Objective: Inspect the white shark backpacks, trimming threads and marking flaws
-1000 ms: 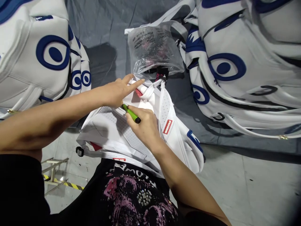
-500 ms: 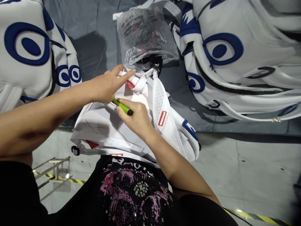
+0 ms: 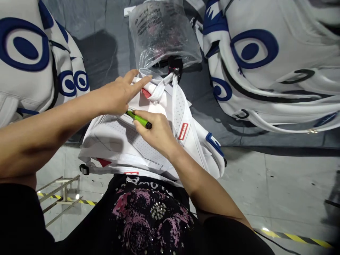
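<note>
A white bag (image 3: 132,140) with dotted mesh panels and red labels lies in front of me at the edge of the grey cloth. My left hand (image 3: 119,94) rests on its upper left part, two fingers stretched and spread over the white fabric; its other fingers are partly hidden. In my right hand (image 3: 155,132) is a green marker-like tool (image 3: 140,119) with a black end, pinched between thumb and fingers. The tool's front end points left, close under my left hand, and its tip is hard to make out.
A clear plastic pouch (image 3: 164,35) with dark and pink contents lies beyond the bag. White bags with blue eye shapes stand at the left (image 3: 23,81) and right (image 3: 260,85). A metal frame (image 3: 63,191) is on the floor, lower left.
The view has shifted slightly. My right hand and the green tool sit a little further right relative to my left hand, which keeps its place on the bag.
</note>
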